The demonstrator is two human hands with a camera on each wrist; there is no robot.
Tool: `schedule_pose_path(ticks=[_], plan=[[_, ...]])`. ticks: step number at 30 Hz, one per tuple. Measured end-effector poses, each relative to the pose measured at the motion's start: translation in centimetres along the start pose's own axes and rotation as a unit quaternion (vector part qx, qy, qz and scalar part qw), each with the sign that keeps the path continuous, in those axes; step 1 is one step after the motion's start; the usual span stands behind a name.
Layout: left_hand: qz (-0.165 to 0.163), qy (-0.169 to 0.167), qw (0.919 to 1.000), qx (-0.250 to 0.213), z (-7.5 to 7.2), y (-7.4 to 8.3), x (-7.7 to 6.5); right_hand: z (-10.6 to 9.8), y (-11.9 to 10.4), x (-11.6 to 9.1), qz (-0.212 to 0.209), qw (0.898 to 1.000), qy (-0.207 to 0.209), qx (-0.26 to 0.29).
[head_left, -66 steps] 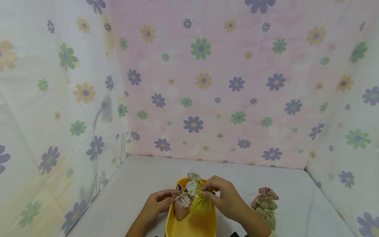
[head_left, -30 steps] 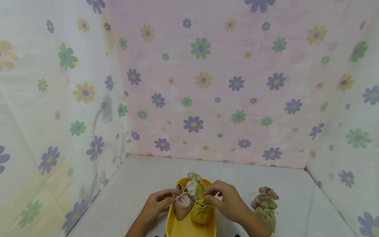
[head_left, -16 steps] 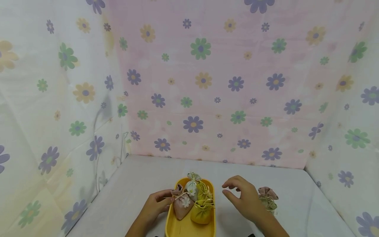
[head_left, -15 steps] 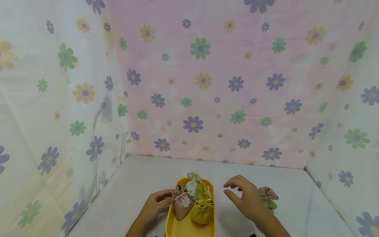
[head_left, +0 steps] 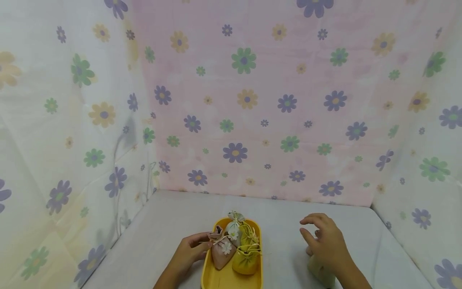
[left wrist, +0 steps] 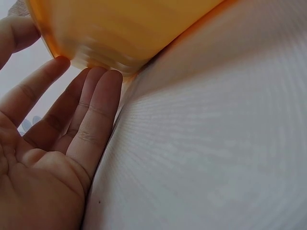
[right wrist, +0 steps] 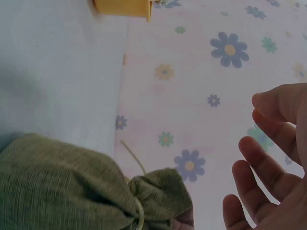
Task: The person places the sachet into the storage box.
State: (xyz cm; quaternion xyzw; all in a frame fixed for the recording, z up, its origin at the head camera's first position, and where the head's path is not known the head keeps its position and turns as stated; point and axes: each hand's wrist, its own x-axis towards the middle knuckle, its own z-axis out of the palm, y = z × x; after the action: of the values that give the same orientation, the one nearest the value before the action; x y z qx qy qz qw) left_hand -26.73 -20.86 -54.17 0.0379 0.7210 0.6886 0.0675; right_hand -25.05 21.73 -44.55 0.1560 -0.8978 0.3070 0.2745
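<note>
Inside a yellow tray (head_left: 231, 281) in the head view lie several small drawstring pouches: a pink pouch (head_left: 221, 257) with a white flower, a white pouch (head_left: 234, 226), a bright yellow pouch (head_left: 246, 263) and a yellow-green pouch (head_left: 247, 235). My left hand (head_left: 189, 251) touches the tray's left side; the left wrist view shows its fairly straight fingers (left wrist: 98, 110) against the outer wall. On the right, my right hand (head_left: 326, 243) hovers over an olive pouch (right wrist: 72, 187) with fingers apart, holding nothing. It hides most of that pouch and a pink one behind it.
A white-covered table (head_left: 169, 216) lies beneath everything. Flower-printed cloth (head_left: 260, 120) walls it in at the back and both sides. Pale table surface separates the tray from the pouches at right.
The yellow pouch was let go and now sits in the tray's right side. My right hand has moved off to the right, over the olive pouch. The left hand has stayed put.
</note>
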Motion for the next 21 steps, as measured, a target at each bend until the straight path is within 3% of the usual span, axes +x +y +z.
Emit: schedule_pose_path(ticks=[8,14,21], plan=[[0.000,0.000,1.0000,0.000,-0.1,-0.2,0.1,-1.6,3.0,-0.9,0.117,0.993,0.015,0.005],[0.007,-0.007,0.9999,0.005,-0.1,-0.1,0.0,-1.9,4.8,-1.8,0.167,0.986,0.011,0.010],[0.001,-0.003,1.0000,0.000,-0.1,0.0,0.0,-2.3,6.3,-1.9,0.260,0.963,-0.056,0.035]])
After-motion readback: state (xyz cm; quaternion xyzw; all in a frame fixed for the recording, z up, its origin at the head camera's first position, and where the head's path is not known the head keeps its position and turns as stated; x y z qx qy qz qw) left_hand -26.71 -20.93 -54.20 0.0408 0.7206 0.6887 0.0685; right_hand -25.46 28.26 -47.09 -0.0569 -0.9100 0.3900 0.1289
